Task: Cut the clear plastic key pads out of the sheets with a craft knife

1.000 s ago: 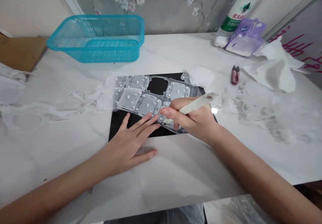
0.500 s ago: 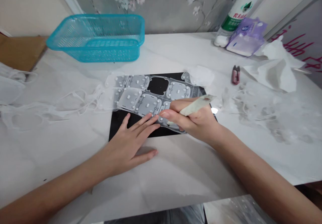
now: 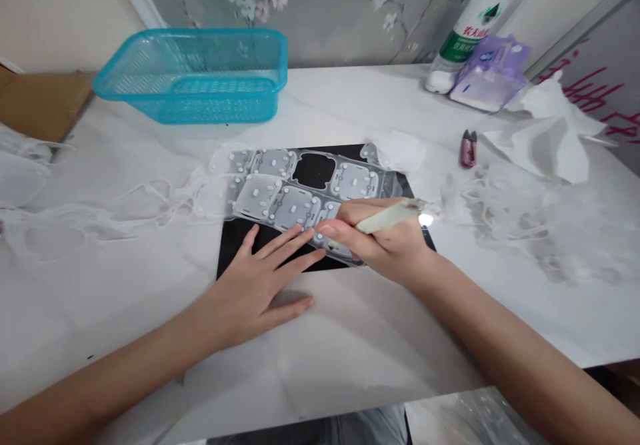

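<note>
A translucent silicone sheet of square pads with white nubs lies across a black mat in the middle of the white table. One square in it is cut out. My left hand lies flat with fingers spread, its fingertips pressing the sheet's near edge. My right hand is closed around a pale, cream-coloured tool, held like a pen. The tool's tip meets the sheet just right of my left fingertips.
A turquoise plastic basket stands at the back left. Thin white trimmed scraps lie left and right of the mat. A bottle, purple tissue pack, crumpled tissue and small dark red item sit back right.
The tool's rear end has tipped lower toward the table as my right hand shifted slightly. My left hand stays flat in the same spot.
</note>
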A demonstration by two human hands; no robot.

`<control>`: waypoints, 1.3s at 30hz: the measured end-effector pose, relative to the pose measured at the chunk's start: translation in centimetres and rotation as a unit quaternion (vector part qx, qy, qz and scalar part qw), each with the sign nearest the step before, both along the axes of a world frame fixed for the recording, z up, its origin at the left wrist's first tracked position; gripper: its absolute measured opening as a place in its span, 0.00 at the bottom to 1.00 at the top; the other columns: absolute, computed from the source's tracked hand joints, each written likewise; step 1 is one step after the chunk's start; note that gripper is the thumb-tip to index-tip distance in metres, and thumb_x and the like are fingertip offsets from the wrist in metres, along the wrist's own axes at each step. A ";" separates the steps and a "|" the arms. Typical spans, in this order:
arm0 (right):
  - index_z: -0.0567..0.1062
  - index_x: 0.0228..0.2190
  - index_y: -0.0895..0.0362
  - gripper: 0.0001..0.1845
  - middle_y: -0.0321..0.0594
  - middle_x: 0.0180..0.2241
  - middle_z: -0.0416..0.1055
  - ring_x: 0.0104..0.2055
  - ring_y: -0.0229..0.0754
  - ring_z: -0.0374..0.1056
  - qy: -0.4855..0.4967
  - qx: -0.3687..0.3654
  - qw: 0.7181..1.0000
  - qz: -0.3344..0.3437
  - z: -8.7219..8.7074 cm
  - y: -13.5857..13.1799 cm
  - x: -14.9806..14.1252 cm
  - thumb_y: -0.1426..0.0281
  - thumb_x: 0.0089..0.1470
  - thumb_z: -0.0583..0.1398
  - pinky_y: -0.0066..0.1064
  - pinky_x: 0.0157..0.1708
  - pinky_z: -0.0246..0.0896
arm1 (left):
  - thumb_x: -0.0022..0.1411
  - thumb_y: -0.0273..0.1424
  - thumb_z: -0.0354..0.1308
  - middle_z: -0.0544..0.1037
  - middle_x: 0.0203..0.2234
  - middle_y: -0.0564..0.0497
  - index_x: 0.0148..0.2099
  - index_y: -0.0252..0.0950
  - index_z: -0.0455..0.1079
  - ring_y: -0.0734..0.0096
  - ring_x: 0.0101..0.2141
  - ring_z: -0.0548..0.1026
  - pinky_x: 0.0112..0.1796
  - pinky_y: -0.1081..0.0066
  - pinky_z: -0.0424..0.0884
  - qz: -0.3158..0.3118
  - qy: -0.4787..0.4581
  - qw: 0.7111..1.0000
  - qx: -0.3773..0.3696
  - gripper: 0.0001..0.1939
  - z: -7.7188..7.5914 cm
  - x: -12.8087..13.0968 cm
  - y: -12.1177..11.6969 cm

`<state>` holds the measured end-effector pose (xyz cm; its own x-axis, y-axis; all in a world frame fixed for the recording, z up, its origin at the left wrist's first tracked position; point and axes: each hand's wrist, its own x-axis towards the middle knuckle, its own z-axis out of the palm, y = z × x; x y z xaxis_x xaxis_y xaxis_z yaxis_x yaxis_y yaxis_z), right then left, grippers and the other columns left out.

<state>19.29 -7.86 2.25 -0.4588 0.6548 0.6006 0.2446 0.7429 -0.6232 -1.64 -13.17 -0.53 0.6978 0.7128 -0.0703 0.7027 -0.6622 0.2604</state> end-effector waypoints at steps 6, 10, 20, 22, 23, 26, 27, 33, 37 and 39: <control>0.56 0.15 0.58 0.25 0.28 0.15 0.47 0.17 0.27 0.44 -0.036 -0.034 0.999 0.012 0.6 0.3 0.2 0.64 0.62 0.54 0.22 0.17 0.41 | 0.66 0.46 0.45 0.60 0.62 0.46 0.66 0.46 0.51 0.55 0.62 0.57 0.59 0.43 0.40 0.002 -0.004 1.000 0.002 0.28 0.0 0.0 0.0; 0.58 0.15 0.59 0.24 0.28 0.15 0.47 0.16 0.26 0.44 -0.031 -0.050 0.997 0.040 0.7 0.4 0.3 0.66 0.62 0.54 0.22 0.16 0.41 | 0.67 0.46 0.45 0.60 0.63 0.46 0.66 0.47 0.50 0.55 0.62 0.56 0.59 0.42 0.38 0.003 -0.003 1.000 -0.005 0.28 0.0 -0.1 -0.1; 0.63 0.16 0.59 0.24 0.29 0.14 0.56 0.17 0.27 0.54 0.020 0.031 0.997 -0.064 -0.7 -0.4 -0.5 0.66 0.63 0.53 0.20 0.19 0.50 | 0.66 0.47 0.46 0.57 0.64 0.46 0.66 0.47 0.51 0.54 0.63 0.53 0.58 0.40 0.39 0.006 -0.009 1.000 -0.016 0.28 0.0 -0.1 0.0; 0.62 0.16 0.59 0.23 0.30 0.14 0.55 0.17 0.27 0.55 0.033 0.056 0.995 -0.071 -0.8 -0.5 -0.6 0.68 0.63 0.53 0.21 0.18 0.49 | 0.66 0.46 0.46 0.57 0.64 0.45 0.66 0.47 0.50 0.54 0.62 0.55 0.58 0.40 0.40 0.007 -0.009 1.000 -0.014 0.29 0.1 -0.1 0.0; 0.61 0.16 0.59 0.23 0.30 0.14 0.55 0.17 0.28 0.55 0.041 0.065 0.995 -0.071 -1.0 -0.6 -0.7 0.69 0.62 0.53 0.22 0.18 0.49 | 0.66 0.46 0.46 0.57 0.64 0.45 0.66 0.46 0.49 0.53 0.62 0.56 0.58 0.39 0.40 0.009 -0.008 1.000 -0.014 0.29 0.1 0.0 0.0; 0.58 0.17 0.58 0.21 0.29 0.14 0.56 0.17 0.28 0.54 0.073 0.071 0.993 -0.066 -1.6 -0.8 -0.9 0.72 0.61 0.55 0.23 0.17 0.49 | 0.67 0.45 0.45 0.57 0.64 0.44 0.67 0.46 0.47 0.52 0.61 0.58 0.57 0.38 0.42 0.011 -0.006 1.000 -0.019 0.29 0.3 0.0 0.0; 0.58 0.17 0.57 0.21 0.30 0.15 0.57 0.17 0.28 0.55 0.085 0.071 0.992 -0.067 -1.8 -0.9 -1.0 0.73 0.60 0.56 0.23 0.17 0.50 | 0.67 0.45 0.45 0.58 0.63 0.43 0.67 0.46 0.46 0.52 0.60 0.59 0.57 0.38 0.42 0.012 -0.006 1.000 -0.023 0.30 0.3 0.0 0.0; 0.61 0.17 0.57 0.20 0.31 0.16 0.61 0.17 0.29 0.57 0.064 0.079 0.993 -0.065 -1.9 -0.8 -0.8 0.70 0.61 0.55 0.22 0.17 0.52 | 0.66 0.45 0.46 0.60 0.62 0.44 0.67 0.47 0.47 0.51 0.62 0.55 0.57 0.38 0.40 0.014 -0.013 0.999 -0.026 0.29 0.2 -0.1 0.0; 0.63 0.16 0.58 0.23 0.30 0.14 0.56 0.16 0.27 0.54 -0.002 0.026 0.999 -0.033 -0.5 -0.4 -0.3 0.65 0.62 0.53 0.22 0.17 0.48 | 0.66 0.47 0.46 0.60 0.62 0.43 0.65 0.46 0.53 0.51 0.60 0.59 0.57 0.37 0.38 0.020 -0.010 1.000 -0.017 0.28 0.0 -0.1 -0.1; 0.64 0.17 0.59 0.23 0.29 0.15 0.55 0.17 0.27 0.53 0.001 -0.001 1.000 -0.006 0.0 -0.2 -0.1 0.65 0.62 0.54 0.21 0.17 0.46 | 0.66 0.47 0.46 0.60 0.62 0.43 0.64 0.45 0.54 0.52 0.60 0.59 0.57 0.37 0.38 0.022 -0.007 1.000 -0.017 0.28 0.0 -0.1 -0.1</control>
